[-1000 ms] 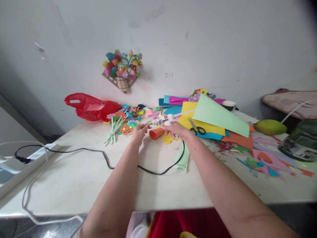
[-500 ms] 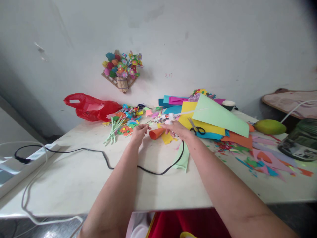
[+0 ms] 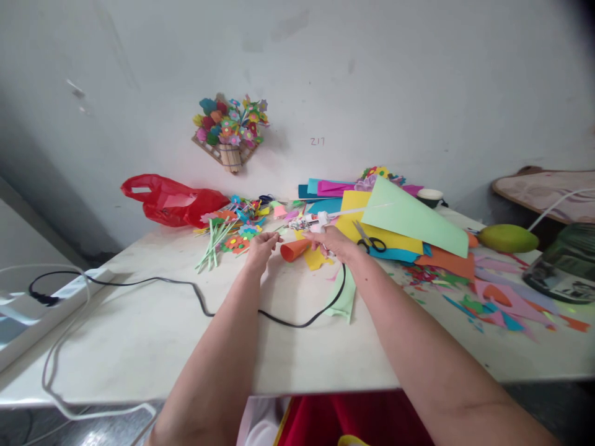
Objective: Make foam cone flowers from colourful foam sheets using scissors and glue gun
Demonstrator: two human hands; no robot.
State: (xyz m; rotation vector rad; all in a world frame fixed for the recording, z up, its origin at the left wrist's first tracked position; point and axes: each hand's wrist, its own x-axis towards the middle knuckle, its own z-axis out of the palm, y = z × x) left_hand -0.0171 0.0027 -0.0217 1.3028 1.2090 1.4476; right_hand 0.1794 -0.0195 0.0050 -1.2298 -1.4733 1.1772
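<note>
My right hand [image 3: 332, 243] is wrapped round a white glue gun [image 3: 320, 219] with a clear stick out of its back; its black cord [image 3: 297, 325] runs left over the table. Left of it my left hand [image 3: 264, 246] is closed in a pinch on something thin that I cannot make out. An orange rolled piece [image 3: 294, 249] lies between the two hands. Black-handled scissors [image 3: 370, 241] rest on yellow sheets [image 3: 352, 201], just beyond my right wrist.
Green strips [image 3: 214, 244] and foam flowers [image 3: 237, 243] lie left of my hands, by a red bag [image 3: 174, 201]. At right are a pale green sheet [image 3: 413, 217], scraps [image 3: 502, 303], a mango [image 3: 506, 238] and a jar [image 3: 564, 266]. A power strip [image 3: 60, 303] sits far left.
</note>
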